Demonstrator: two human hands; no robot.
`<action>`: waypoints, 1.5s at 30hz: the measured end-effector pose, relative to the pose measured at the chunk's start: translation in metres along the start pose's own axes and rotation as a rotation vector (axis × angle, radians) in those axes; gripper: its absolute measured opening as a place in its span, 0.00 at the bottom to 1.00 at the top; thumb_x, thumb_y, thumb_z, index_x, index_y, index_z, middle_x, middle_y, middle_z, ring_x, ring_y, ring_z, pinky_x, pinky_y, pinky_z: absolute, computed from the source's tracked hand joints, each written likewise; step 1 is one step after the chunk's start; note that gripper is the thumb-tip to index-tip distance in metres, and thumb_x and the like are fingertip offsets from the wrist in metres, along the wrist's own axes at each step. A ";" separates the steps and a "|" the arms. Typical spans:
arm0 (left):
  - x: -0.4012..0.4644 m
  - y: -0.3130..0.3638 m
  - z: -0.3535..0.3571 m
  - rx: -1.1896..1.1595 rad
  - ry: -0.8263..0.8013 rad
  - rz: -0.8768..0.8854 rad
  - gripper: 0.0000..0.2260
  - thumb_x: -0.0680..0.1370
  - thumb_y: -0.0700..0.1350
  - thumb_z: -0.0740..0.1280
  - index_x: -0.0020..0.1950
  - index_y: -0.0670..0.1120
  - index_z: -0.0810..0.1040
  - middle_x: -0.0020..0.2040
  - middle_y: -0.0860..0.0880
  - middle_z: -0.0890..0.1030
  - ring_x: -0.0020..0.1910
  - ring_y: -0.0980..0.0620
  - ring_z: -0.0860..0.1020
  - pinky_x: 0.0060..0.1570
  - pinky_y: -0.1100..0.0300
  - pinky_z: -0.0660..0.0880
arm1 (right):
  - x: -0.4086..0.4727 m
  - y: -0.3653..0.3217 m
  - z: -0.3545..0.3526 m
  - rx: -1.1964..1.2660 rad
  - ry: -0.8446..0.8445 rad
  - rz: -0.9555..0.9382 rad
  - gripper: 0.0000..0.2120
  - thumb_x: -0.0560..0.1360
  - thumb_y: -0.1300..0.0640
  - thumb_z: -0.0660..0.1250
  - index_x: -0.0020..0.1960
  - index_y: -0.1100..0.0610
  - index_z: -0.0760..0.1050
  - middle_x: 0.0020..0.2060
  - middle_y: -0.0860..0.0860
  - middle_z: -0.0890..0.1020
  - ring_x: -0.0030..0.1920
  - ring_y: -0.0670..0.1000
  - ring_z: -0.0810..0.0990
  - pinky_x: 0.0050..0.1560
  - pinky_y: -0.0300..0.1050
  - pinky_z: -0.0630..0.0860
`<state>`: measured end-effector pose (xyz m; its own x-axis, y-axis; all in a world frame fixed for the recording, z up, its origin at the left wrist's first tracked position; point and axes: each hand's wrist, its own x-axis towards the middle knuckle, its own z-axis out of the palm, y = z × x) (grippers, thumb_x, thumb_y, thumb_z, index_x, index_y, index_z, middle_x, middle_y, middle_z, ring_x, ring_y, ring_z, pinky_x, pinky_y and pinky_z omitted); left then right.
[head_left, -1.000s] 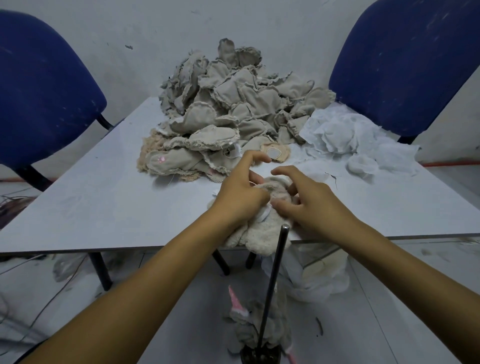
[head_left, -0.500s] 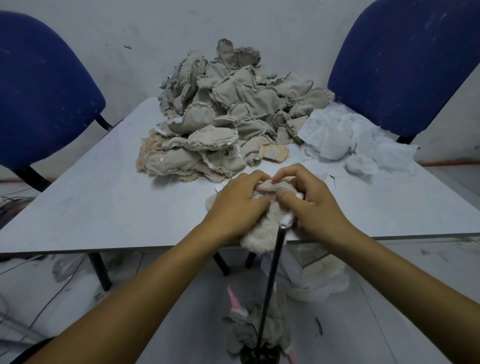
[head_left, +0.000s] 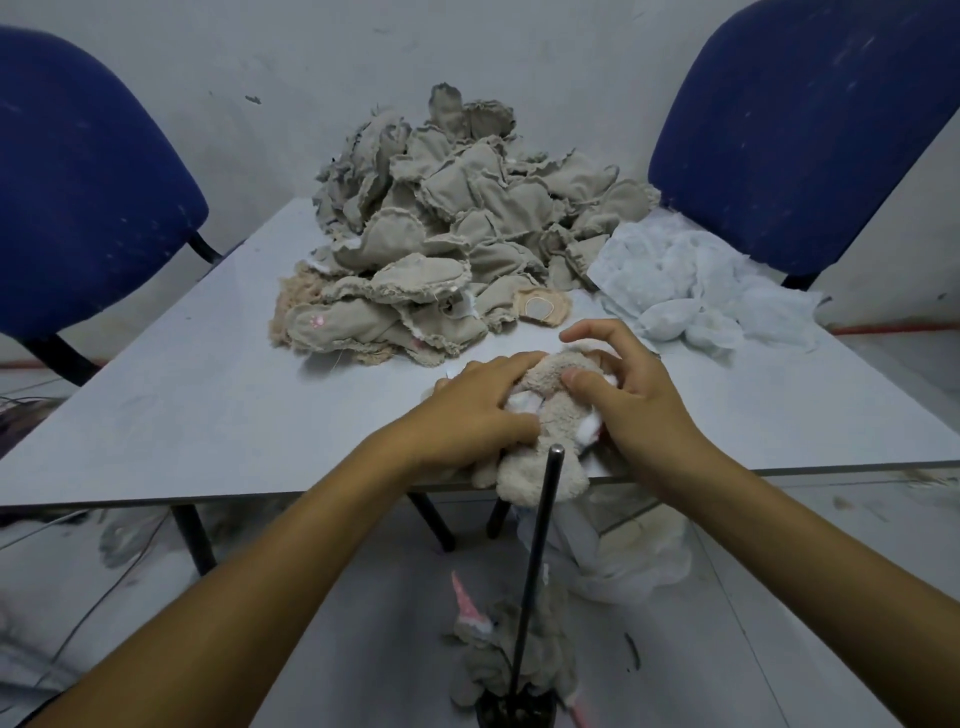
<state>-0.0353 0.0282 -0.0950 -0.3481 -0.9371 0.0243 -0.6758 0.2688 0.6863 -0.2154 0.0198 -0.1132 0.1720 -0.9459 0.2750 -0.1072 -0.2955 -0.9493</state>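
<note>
- Grey bench (head_left: 208, 405), near edge: a plush (head_left: 540, 467) overhangs it.
- Left hand (head_left: 483, 410) clasps the plush; right hand (head_left: 641, 410) pinches it beside exposed filling (head_left: 522, 402).
- Stuffing step, likely; next, push filling deeper.

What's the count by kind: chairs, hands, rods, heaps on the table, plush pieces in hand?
Blue chairs: 2
Hands, left hand and right hand: 2
Black rod: 1
Heaps, beige fabric heap and white stuffing heap: 2
Plush piece, gripped by both hands: 1
Total: 8
</note>
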 end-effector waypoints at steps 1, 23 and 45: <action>-0.001 -0.003 -0.001 -0.002 0.080 0.042 0.26 0.73 0.48 0.68 0.71 0.59 0.71 0.63 0.55 0.79 0.60 0.53 0.76 0.59 0.54 0.71 | -0.001 -0.001 0.001 0.010 -0.015 -0.013 0.13 0.78 0.64 0.65 0.55 0.47 0.77 0.43 0.70 0.78 0.32 0.54 0.77 0.34 0.43 0.74; 0.005 -0.003 0.022 0.083 0.513 0.080 0.19 0.77 0.44 0.63 0.65 0.61 0.78 0.57 0.51 0.81 0.57 0.49 0.77 0.55 0.48 0.74 | -0.015 -0.010 0.019 0.025 -0.026 -0.094 0.20 0.68 0.73 0.61 0.52 0.53 0.77 0.43 0.45 0.83 0.27 0.41 0.74 0.29 0.33 0.71; 0.004 -0.005 -0.005 -0.274 0.448 0.072 0.33 0.66 0.44 0.68 0.71 0.60 0.71 0.57 0.53 0.80 0.49 0.58 0.80 0.50 0.57 0.78 | -0.003 -0.025 0.015 0.056 0.007 -0.180 0.26 0.69 0.70 0.65 0.59 0.46 0.74 0.42 0.44 0.77 0.38 0.42 0.77 0.38 0.37 0.75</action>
<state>-0.0297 0.0221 -0.0945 -0.0347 -0.9378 0.3454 -0.4453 0.3239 0.8347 -0.1987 0.0318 -0.0927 0.1763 -0.8795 0.4421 -0.0203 -0.4522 -0.8917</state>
